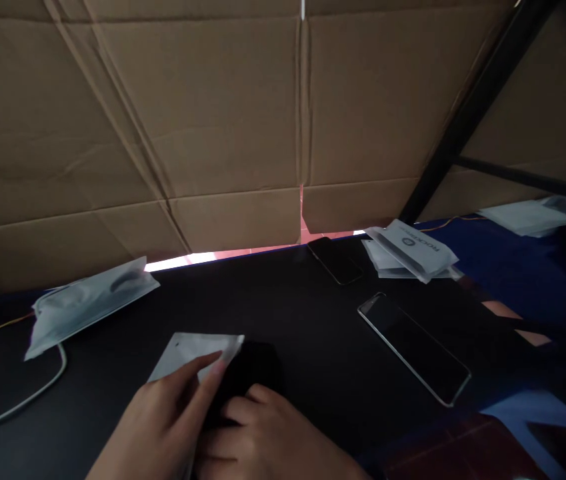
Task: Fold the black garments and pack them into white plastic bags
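Observation:
A white plastic packet [183,352] lies at the lower middle of the black tabletop. My left hand [163,417] pinches its right edge between thumb and index finger. Beside it, touching or nearly touching, my right hand [263,437] has its fingers curled inward; dark shadow lies around them, and whatever they may hold is hidden. Right of my hands, a phone with a pale frame [415,350] rests with its dark screen up. Behind that phone is a smaller dark phone [335,260].
A filled translucent packet [93,300] and a white cable [17,405] are at left. Printed white packets [413,248] are stacked at back right, near a black metal bar [473,107]. Cardboard [227,100] stands behind the table. More packets [533,217] lie far right.

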`<action>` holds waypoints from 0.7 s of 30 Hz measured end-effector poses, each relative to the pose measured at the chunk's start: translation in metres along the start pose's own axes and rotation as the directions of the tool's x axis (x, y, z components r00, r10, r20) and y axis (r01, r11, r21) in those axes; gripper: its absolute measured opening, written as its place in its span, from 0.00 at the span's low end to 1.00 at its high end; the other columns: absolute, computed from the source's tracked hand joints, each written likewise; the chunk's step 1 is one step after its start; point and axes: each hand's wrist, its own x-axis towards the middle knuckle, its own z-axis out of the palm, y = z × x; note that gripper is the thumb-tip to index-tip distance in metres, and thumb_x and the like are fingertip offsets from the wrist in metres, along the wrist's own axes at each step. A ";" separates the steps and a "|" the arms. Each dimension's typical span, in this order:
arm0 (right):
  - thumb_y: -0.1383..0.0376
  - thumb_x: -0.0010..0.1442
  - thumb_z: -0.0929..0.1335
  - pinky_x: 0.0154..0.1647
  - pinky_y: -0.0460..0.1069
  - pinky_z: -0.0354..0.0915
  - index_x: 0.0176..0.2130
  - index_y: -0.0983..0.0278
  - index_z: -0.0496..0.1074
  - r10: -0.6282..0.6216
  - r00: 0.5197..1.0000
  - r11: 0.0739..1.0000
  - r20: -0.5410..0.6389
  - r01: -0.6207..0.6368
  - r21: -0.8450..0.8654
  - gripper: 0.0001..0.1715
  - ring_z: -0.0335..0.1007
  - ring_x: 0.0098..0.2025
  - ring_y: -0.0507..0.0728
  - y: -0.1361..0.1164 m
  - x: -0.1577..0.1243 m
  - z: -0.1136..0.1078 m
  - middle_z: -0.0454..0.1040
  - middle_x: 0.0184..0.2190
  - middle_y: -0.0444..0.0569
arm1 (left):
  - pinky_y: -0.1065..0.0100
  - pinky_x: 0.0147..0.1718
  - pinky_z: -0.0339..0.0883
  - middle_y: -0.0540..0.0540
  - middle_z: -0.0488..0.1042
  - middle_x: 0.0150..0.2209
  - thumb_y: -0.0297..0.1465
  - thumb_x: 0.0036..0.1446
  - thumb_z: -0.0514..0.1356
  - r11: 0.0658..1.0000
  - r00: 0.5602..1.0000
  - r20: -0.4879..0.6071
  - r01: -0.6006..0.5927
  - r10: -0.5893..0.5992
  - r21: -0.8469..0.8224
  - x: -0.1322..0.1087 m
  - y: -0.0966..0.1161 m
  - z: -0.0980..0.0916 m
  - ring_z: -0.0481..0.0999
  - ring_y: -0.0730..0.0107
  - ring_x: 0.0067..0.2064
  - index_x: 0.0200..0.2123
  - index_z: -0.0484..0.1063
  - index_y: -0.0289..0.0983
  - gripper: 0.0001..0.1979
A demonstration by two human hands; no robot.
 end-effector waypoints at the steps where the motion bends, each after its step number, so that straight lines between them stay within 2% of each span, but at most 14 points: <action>1: 0.64 0.76 0.69 0.42 0.53 0.66 0.38 0.59 0.76 0.006 1.000 1.000 -0.005 -0.006 0.018 0.11 0.72 0.43 0.55 0.001 -0.002 0.000 0.84 0.39 0.34 | 0.63 0.43 0.84 0.47 0.89 0.44 0.58 0.68 0.51 0.999 0.999 -0.034 -0.026 0.028 0.044 -0.002 -0.012 0.000 0.90 0.56 0.45 0.53 0.85 0.49 0.30; 3: 0.62 0.76 0.69 0.38 0.53 0.64 0.41 0.59 0.76 0.037 0.999 0.999 -0.024 -0.037 0.024 0.08 0.72 0.42 0.55 0.001 -0.005 0.001 0.85 0.42 0.34 | 0.48 0.57 0.81 0.47 0.85 0.58 0.56 0.70 0.50 0.978 0.992 -0.072 -0.092 0.107 0.188 -0.010 -0.041 0.001 0.85 0.48 0.58 0.61 0.81 0.54 0.29; 5: 0.58 0.75 0.70 0.36 0.53 0.65 0.44 0.60 0.77 0.088 0.995 0.996 -0.034 -0.088 0.009 0.09 0.73 0.42 0.56 -0.001 -0.005 0.006 0.85 0.43 0.37 | 0.30 0.65 0.68 0.49 0.75 0.70 0.50 0.73 0.49 0.930 0.978 -0.039 -0.183 0.206 0.319 -0.020 -0.067 0.008 0.72 0.41 0.72 0.70 0.69 0.60 0.26; 6: 0.57 0.74 0.71 0.36 0.54 0.66 0.44 0.61 0.77 0.125 0.991 0.992 -0.043 -0.125 -0.003 0.11 0.73 0.42 0.57 -0.004 -0.003 0.011 0.85 0.42 0.39 | 0.24 0.66 0.62 0.51 0.69 0.74 0.46 0.75 0.48 0.910 0.968 -0.013 -0.230 0.250 0.346 -0.026 -0.076 0.013 0.64 0.40 0.76 0.74 0.61 0.62 0.27; 8: 0.58 0.72 0.72 0.35 0.54 0.68 0.41 0.62 0.78 0.204 0.976 0.978 -0.081 -0.207 -0.025 0.10 0.75 0.41 0.58 -0.010 0.005 0.024 0.85 0.38 0.41 | 0.23 0.68 0.56 0.51 0.60 0.78 0.40 0.77 0.46 0.892 0.943 0.022 -0.320 0.331 0.320 -0.035 -0.082 0.025 0.53 0.44 0.80 0.79 0.45 0.63 0.31; 9: 0.60 0.72 0.72 0.34 0.55 0.68 0.39 0.62 0.79 0.249 0.962 0.967 -0.110 -0.253 -0.028 0.09 0.76 0.40 0.59 -0.013 0.010 0.031 0.85 0.37 0.42 | 0.25 0.69 0.55 0.51 0.58 0.79 0.38 0.77 0.45 0.891 0.933 0.021 -0.349 0.358 0.290 -0.039 -0.079 0.031 0.52 0.45 0.80 0.79 0.41 0.61 0.32; 11: 0.66 0.70 0.71 0.32 0.54 0.69 0.37 0.62 0.79 0.336 0.929 0.939 -0.158 -0.343 -0.022 0.08 0.79 0.39 0.60 -0.018 0.017 0.041 0.85 0.35 0.44 | 0.30 0.70 0.55 0.49 0.55 0.80 0.36 0.78 0.43 0.906 0.931 -0.005 -0.354 0.365 0.233 -0.043 -0.068 0.040 0.51 0.48 0.80 0.80 0.39 0.58 0.33; 13: 0.70 0.70 0.71 0.35 0.54 0.73 0.38 0.63 0.80 0.363 0.921 0.931 -0.139 -0.366 0.003 0.07 0.81 0.43 0.61 -0.017 0.019 0.042 0.86 0.37 0.45 | 0.32 0.69 0.57 0.48 0.52 0.81 0.35 0.78 0.41 0.914 0.932 -0.011 -0.355 0.364 0.196 -0.044 -0.055 0.044 0.52 0.49 0.80 0.80 0.39 0.56 0.32; 15: 0.69 0.72 0.71 0.47 0.52 0.76 0.40 0.63 0.81 0.270 0.961 0.960 -0.054 -0.264 0.097 0.07 0.81 0.51 0.60 -0.010 0.014 0.028 0.87 0.42 0.46 | 0.34 0.68 0.60 0.48 0.51 0.81 0.36 0.79 0.42 0.912 0.930 -0.004 -0.361 0.368 0.196 -0.043 -0.047 0.043 0.52 0.49 0.79 0.81 0.38 0.55 0.32; 17: 0.66 0.73 0.73 0.63 0.45 0.70 0.44 0.63 0.80 0.106 0.994 0.944 0.023 -0.108 0.313 0.03 0.79 0.57 0.53 0.000 0.001 0.006 0.86 0.50 0.44 | 0.34 0.68 0.59 0.47 0.52 0.81 0.37 0.78 0.44 0.900 0.926 0.004 -0.368 0.378 0.233 -0.042 -0.046 0.040 0.52 0.48 0.79 0.81 0.37 0.54 0.33; 18: 0.66 0.75 0.72 0.66 0.40 0.65 0.48 0.64 0.80 0.079 0.996 0.910 0.049 -0.092 0.405 0.04 0.78 0.59 0.48 0.006 -0.006 -0.006 0.85 0.53 0.42 | 0.32 0.68 0.58 0.46 0.53 0.80 0.37 0.78 0.45 0.888 0.920 0.009 -0.380 0.391 0.261 -0.041 -0.047 0.038 0.51 0.47 0.79 0.81 0.37 0.54 0.33; 19: 0.64 0.77 0.71 0.69 0.39 0.61 0.51 0.63 0.79 0.055 0.997 0.883 0.054 -0.073 0.463 0.07 0.77 0.61 0.47 0.010 -0.014 -0.016 0.85 0.54 0.40 | 0.30 0.68 0.57 0.46 0.54 0.80 0.37 0.78 0.46 0.870 0.911 0.016 -0.400 0.413 0.290 -0.040 -0.048 0.037 0.51 0.45 0.79 0.81 0.37 0.53 0.34; 21: 0.56 0.78 0.70 0.76 0.45 0.55 0.59 0.63 0.78 0.108 0.994 0.886 0.035 -0.112 0.450 0.18 0.70 0.70 0.50 0.016 -0.028 -0.029 0.83 0.60 0.42 | 0.27 0.67 0.56 0.45 0.57 0.79 0.37 0.77 0.47 0.825 0.885 0.037 -0.447 0.464 0.345 -0.038 -0.051 0.037 0.53 0.43 0.79 0.81 0.37 0.53 0.35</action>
